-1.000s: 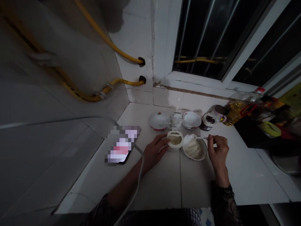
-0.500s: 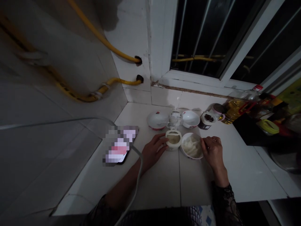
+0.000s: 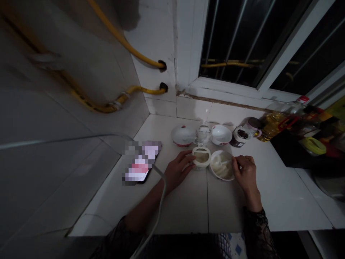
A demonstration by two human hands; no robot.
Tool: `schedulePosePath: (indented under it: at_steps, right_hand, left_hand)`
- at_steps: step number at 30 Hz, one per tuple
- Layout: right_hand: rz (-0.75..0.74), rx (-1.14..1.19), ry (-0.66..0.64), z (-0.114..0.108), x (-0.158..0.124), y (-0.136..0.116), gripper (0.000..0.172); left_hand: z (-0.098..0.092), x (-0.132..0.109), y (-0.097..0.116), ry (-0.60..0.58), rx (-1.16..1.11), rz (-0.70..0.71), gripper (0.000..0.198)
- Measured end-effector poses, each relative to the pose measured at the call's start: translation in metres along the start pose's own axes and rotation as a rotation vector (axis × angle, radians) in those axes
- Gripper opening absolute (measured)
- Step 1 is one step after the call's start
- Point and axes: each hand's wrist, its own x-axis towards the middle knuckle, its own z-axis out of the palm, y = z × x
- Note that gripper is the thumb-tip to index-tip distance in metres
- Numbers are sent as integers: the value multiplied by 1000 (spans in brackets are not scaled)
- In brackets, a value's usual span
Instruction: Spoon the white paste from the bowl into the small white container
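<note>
White spoon (image 3: 223,163) btwn R fingers (image 3: 236,169), head in bowl (image 3: 224,154).

The right hand (image 3: 245,174) hides the handle end of a white spoon (image 3: 224,163) and the right rim of a bowl (image 3: 219,177) of pale contents. Left of the bowl, pixelation obscures a phone (image 3: 141,165); far right of it, a round vessel (image 3: 330,185) blurs into shadow. Below it, the frame's edge crops a lace sleeve (image 3: 258,230).

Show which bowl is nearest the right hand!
The front bowl, beside the right hand; the back left bowl and back right bowl sit farther away.
</note>
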Motion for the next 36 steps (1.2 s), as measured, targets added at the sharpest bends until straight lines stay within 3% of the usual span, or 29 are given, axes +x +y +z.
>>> schedulePosePath:
  at_steps: [7,15,26,36]
  right_hand:
    - [96,133,-94,7,1,-11,36]
    - [347,204,-11,8,-8,-1,37]
    - [534,274,10,8,-8,0,44]
    - [849,502,78,2,-4,0,43]
  left_hand:
    - [0,0,0,-7,-6,-6,21]
    - [0,0,1,-5,-1,-13,21]
    - [-2,1,2,2,-6,11,20]
    - [-1,1,1,-15,-2,-14,20]
